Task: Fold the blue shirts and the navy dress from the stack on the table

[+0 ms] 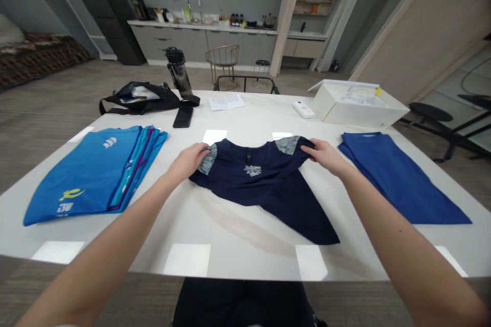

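A navy T-shirt (253,173) with patterned shoulder patches and a pale print under the neckline is stretched between my hands, its hem trailing toward the lower right over the table. My left hand (194,161) pinches the sleeve at the left shoulder. At the opposite shoulder, my right hand (322,154) grips the other sleeve. To the left lies a stack of folded blue shirts (95,163), with lighter blue and purple edges showing. A folded royal blue garment (399,176) rests on the right, near my right forearm.
The white table (161,235) holds a black bag (141,97), a dark bottle (179,72), a phone (183,117), a printed paper (226,101), a small white device (303,109) and an open white box (360,104). Beyond stand a chair (223,57) and a kitchen counter (207,26).
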### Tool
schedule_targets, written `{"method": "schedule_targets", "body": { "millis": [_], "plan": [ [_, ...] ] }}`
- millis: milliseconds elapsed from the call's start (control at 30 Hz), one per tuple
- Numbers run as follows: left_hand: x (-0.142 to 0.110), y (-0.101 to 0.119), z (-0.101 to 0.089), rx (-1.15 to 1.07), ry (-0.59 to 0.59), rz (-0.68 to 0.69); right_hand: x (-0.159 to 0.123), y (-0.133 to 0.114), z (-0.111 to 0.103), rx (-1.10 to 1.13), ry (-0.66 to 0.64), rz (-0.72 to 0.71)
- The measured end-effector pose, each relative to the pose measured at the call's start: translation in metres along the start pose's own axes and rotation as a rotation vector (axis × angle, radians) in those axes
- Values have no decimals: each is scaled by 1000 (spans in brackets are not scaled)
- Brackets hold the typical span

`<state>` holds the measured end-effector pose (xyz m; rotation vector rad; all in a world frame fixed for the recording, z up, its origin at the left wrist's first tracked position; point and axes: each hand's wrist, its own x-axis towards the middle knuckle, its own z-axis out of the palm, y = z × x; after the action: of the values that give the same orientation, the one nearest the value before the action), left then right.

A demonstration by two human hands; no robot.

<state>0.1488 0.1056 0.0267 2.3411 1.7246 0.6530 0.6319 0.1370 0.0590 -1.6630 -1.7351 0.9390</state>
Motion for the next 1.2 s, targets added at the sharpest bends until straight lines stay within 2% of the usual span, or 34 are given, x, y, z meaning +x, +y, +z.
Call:
{"method": "schedule_targets", "body": {
  "millis": [100,200,267,300,367,433,567,667,800,900,967,1033,1133,1200],
  "plan": [
    [20,-22,-9,-22,16,0,3,32,-26,48,19,146],
    [44,-36,0,13,-102,-42,10,57,-35,-100,-149,314],
    [60,-40,12,58,-188,-51,17,66,-33,-198,-226,310],
    [69,-40,18,74,-220,-52,22,67,-30,-229,-220,273],
    [86,-38,27,79,-253,-71,33,62,-24,-243,-192,180],
    [104,-37,28,56,-286,-91,43,51,-17,-205,-237,98],
    [141,-37,14,-136,-433,-79,57,25,-17,-113,-520,6],
    [161,-42,5,-377,-568,-196,60,12,-31,-22,-648,-3],
    [165,-40,11,-469,-551,-455,62,7,-46,6,-685,11],
    [157,-26,15,-518,-581,-535,60,5,-38,-136,-773,76],
    [150,-15,10,-595,-574,-486,56,4,-29,-146,-746,90],
    [148,-7,-2,-682,-532,-405,55,2,-26,-5,-618,79],
    [159,-7,-20,-766,-419,-318,68,3,-30,308,-291,68],
    [178,-11,-21,-697,-255,-298,93,6,-32,380,-65,50]
  ]
}}
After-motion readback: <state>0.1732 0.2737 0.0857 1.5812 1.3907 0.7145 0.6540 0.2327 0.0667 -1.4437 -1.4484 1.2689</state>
